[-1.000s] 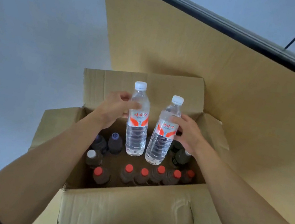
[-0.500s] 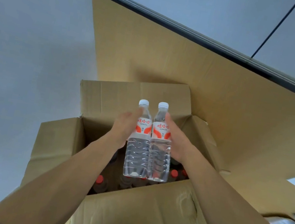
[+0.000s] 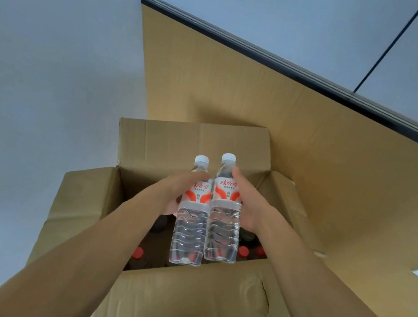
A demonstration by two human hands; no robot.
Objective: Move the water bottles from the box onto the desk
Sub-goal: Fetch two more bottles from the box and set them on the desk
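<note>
Now two clear water bottles are held upright side by side above the open cardboard box (image 3: 190, 303), their sides touching. A second ago they were held apart, just over the dark bottles (image 3: 243, 251) left inside; since then they have been brought together and raised, with their bases now hanging near the level of the near rim. The left bottle (image 3: 190, 227) is gripped at its red label by the left hand (image 3: 176, 194), fingers curled round it; the right bottle (image 3: 223, 228) is gripped likewise by the right hand (image 3: 248, 207), thumb laid along the label. Neither bottle has been set down yet. The lift out of the box is judged nearly done, and the carry to the desk (image 3: 360, 213), seen at the right, remains.
</note>
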